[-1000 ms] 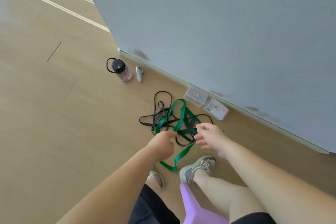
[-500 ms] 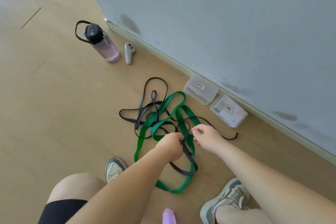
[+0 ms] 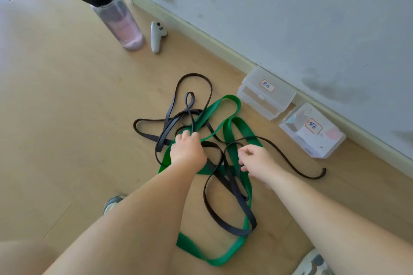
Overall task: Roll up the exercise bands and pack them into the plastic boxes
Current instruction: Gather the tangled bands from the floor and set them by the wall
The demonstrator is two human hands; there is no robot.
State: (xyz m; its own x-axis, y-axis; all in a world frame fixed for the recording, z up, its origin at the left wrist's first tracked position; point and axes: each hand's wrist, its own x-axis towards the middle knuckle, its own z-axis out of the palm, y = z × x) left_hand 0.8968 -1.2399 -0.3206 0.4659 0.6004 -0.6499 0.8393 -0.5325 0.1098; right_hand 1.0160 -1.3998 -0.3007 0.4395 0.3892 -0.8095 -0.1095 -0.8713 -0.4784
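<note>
A wide green exercise band (image 3: 229,128) and thinner black bands (image 3: 194,75) lie tangled on the wooden floor. My left hand (image 3: 187,149) reaches into the middle of the tangle, its fingers curled down around a black band. Just right of it, my right hand (image 3: 257,158) hovers over the green band with loosely curled fingers and nothing plainly held. Two clear plastic boxes with closed lids and red-framed labels sit by the wall: one (image 3: 283,96) farther off, the other (image 3: 330,143) to its right.
A pink water bottle (image 3: 118,20) with a black cap and strap stands at the upper left, with a white controller (image 3: 156,35) beside it. A grey wall with a baseboard (image 3: 223,51) runs diagonally behind the boxes. My shoes (image 3: 112,202) flank the tangle.
I have leaned in closer over the bands. My hands have moved apart; the left has pushed forward into the tangle, and the right has drawn to the right.
</note>
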